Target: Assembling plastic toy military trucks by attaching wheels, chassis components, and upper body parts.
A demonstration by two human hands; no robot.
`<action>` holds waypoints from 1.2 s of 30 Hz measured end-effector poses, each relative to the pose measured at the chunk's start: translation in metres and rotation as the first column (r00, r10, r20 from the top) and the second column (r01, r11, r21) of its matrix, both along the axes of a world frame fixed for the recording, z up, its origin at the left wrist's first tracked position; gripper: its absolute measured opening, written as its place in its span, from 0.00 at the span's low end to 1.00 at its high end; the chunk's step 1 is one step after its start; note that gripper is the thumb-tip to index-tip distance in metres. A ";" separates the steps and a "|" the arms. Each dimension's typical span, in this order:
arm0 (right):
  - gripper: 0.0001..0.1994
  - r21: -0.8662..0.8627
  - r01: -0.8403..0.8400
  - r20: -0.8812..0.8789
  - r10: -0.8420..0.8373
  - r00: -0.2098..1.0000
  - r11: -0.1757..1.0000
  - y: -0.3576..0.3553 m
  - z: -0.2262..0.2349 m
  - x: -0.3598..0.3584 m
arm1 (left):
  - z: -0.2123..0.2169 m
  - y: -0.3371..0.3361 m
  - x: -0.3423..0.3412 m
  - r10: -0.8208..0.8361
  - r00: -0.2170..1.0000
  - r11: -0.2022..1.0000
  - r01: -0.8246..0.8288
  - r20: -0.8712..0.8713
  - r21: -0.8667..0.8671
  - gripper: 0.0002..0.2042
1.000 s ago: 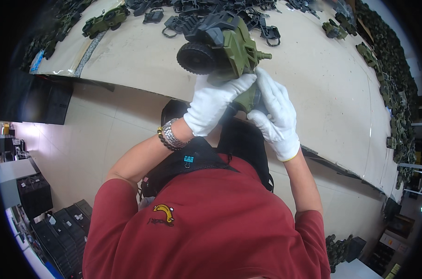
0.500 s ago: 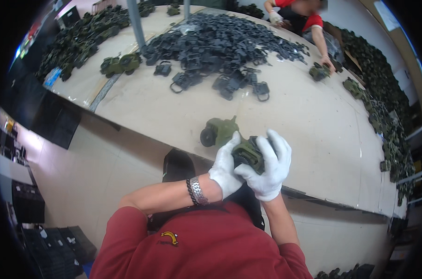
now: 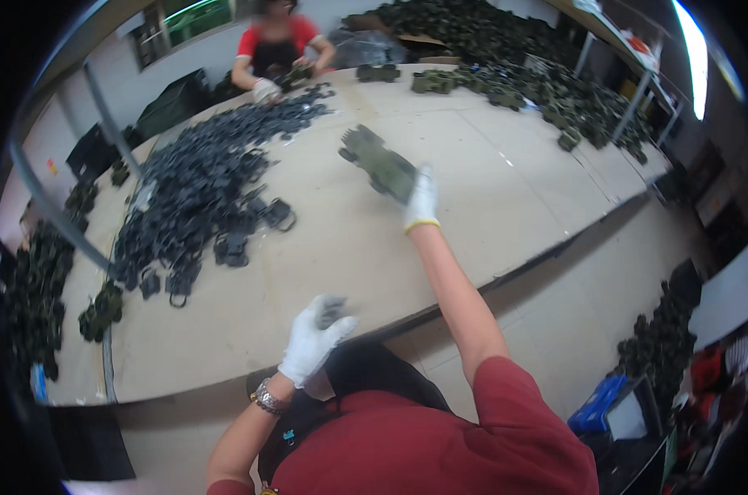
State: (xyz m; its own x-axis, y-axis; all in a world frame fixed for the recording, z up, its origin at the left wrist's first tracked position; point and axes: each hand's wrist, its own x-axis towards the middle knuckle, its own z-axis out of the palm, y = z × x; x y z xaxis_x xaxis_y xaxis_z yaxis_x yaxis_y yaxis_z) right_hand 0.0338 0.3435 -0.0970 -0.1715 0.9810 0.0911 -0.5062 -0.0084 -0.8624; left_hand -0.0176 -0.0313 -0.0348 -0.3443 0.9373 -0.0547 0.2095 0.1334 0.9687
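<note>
Sprawling across the left and far-left of the table (image 3: pixel 324 272) is a heap of black plastic parts (image 3: pixel 201 181), and nearer, the person's gloved left hand (image 3: pixel 315 337) is now hanging free at the table's near edge, fingers loosely spread, holding nothing. Half a second ago both hands were clasping the green toy vehicle (image 3: pixel 378 163); now the right hand (image 3: pixel 422 198) alone is gripping its near end, reaching it far out over the table, so the work close to the body looks finished.
</note>
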 end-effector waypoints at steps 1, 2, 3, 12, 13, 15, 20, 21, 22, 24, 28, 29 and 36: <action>0.33 0.127 -0.029 0.059 0.021 0.998 0.991 0.038 0.001 0.009 | -0.002 0.013 0.000 -0.091 0.996 0.996 0.091 -0.009 0.013 0.29; 0.33 0.068 -0.060 0.136 0.050 0.989 0.996 -0.004 0.035 -0.021 | -0.014 0.002 -0.020 0.010 0.926 0.996 0.024 -0.378 0.086 0.31; 0.33 0.132 -0.013 0.117 -0.003 0.993 0.991 -0.019 0.056 -0.016 | -0.018 0.005 -0.026 0.088 0.725 0.980 0.059 -0.683 0.189 0.33; 0.22 0.682 -0.271 0.710 -0.704 0.025 0.679 -0.055 0.029 0.175 | -0.017 0.011 -0.012 -0.216 0.344 0.957 0.262 -0.914 -0.128 0.47; 0.22 0.688 -0.261 0.705 -0.709 0.015 0.678 -0.062 0.023 0.196 | -0.014 0.011 -0.011 -0.232 0.310 0.952 0.268 -0.922 -0.149 0.45; 0.22 0.633 -0.215 0.746 -0.660 -0.090 0.744 -0.073 0.015 0.222 | -0.011 0.010 -0.009 -0.240 0.295 0.950 0.267 -0.925 -0.161 0.45; 0.13 0.780 -0.103 0.625 -0.777 0.079 0.617 -0.084 -0.007 0.223 | -0.012 0.011 -0.008 -0.252 0.314 0.949 0.266 -0.915 -0.170 0.45; 0.09 0.774 -0.002 0.622 -0.760 0.191 0.633 -0.084 -0.012 0.222 | -0.015 0.011 -0.009 -0.232 0.315 0.953 0.263 -0.920 -0.150 0.46; 0.09 0.774 -0.002 0.622 -0.760 0.188 0.633 -0.081 -0.016 0.220 | -0.017 0.010 -0.010 -0.212 0.317 0.957 0.259 -0.924 -0.131 0.46; 0.06 0.836 0.046 0.534 -0.830 0.161 0.546 -0.077 -0.016 0.218 | -0.019 0.011 -0.010 -0.215 0.300 0.957 0.254 -0.929 -0.140 0.46; 0.06 0.804 0.022 0.590 -0.801 0.101 0.595 -0.078 -0.017 0.215 | -0.018 0.013 -0.010 -0.221 0.232 0.946 0.286 -0.947 -0.151 0.45; 0.06 0.795 0.038 0.601 -0.795 0.081 0.605 -0.082 -0.021 0.217 | -0.019 0.013 -0.010 -0.238 0.186 0.934 0.312 -0.953 -0.172 0.45; 0.07 0.804 0.032 0.594 -0.801 -0.070 0.594 -0.071 -0.025 0.212 | -0.019 0.021 -0.009 -0.393 0.085 0.863 0.379 -0.916 -0.335 0.50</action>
